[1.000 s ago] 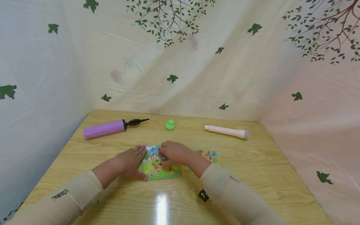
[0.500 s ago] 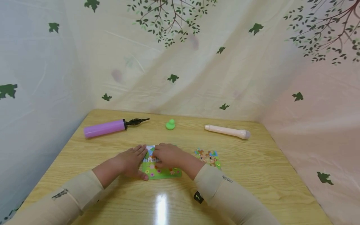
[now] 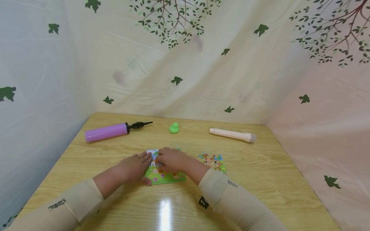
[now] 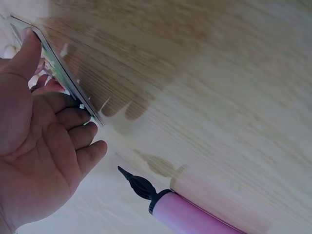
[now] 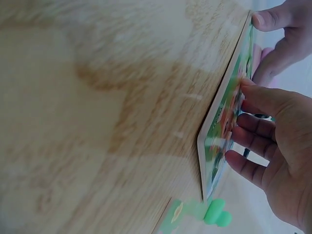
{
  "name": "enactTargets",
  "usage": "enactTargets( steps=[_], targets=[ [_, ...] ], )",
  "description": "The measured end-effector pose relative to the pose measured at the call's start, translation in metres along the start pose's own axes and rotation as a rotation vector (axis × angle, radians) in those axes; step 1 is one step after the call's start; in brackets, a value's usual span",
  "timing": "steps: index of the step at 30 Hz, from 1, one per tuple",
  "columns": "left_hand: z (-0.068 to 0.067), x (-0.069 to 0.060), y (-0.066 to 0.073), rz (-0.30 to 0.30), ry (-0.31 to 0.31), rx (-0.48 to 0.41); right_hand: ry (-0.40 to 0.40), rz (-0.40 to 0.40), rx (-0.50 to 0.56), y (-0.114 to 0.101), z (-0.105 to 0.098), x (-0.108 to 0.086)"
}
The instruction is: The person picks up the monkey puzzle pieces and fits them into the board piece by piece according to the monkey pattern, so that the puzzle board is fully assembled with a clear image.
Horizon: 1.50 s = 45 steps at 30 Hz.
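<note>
I see the picture board [image 3: 167,180] flat on the table [image 3: 254,183], flowers toward the person — long side unclear. The left hand [image 3: 134,167] spreads its thumb from its fingers at one edge; the right hand [image 3: 172,159] bends over it — pinching, I can't tell.

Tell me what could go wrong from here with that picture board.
The board might slide or twist under the right hand if the left hand lifts from its left edge. The right forearm, close beside the monkey picture, could brush that out of place.
</note>
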State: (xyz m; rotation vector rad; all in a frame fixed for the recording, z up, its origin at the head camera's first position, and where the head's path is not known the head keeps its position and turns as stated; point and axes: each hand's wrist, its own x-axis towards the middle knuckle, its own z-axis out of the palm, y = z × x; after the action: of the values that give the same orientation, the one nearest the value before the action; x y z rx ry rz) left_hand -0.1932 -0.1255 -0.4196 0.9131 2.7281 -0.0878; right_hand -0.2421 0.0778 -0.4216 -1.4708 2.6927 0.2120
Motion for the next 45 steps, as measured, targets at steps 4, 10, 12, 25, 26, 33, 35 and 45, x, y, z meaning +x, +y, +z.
enactTargets(
  steps=[4,10,12,25,26,33,35,45],
  targets=[
    [-0.0007,-0.001,0.0016,0.008,-0.019,0.034,-0.004,-0.001,0.017,0.0013,-0.0002,-0.0001],
    [-0.0023,-0.0007,0.0022,0.011,-0.019,0.03,-0.007,0.007,0.047,0.004,0.0018,-0.0002],
    [-0.003,-0.0004,0.0024,0.016,-0.017,0.028,-0.004,0.006,0.052,0.005,0.0029,-0.0002],
    [-0.0029,0.0023,0.0002,0.018,-0.008,-0.012,0.006,-0.008,0.037,0.0045,0.0033,0.0011],
    [-0.0025,0.0023,-0.0003,0.017,-0.009,-0.016,0.005,-0.007,0.034,0.0041,0.003,0.0011],
    [-0.0035,0.0013,-0.0006,0.028,-0.015,-0.059,-0.007,-0.005,0.025,0.0034,0.0017,0.001],
    [-0.005,-0.0001,0.0007,0.033,-0.015,-0.06,-0.009,-0.002,0.03,0.0039,0.0027,0.001],
    [-0.0075,-0.0045,0.0041,0.019,-0.049,-0.011,-0.009,-0.004,0.028,0.0043,0.0034,0.0012]
  ],
)
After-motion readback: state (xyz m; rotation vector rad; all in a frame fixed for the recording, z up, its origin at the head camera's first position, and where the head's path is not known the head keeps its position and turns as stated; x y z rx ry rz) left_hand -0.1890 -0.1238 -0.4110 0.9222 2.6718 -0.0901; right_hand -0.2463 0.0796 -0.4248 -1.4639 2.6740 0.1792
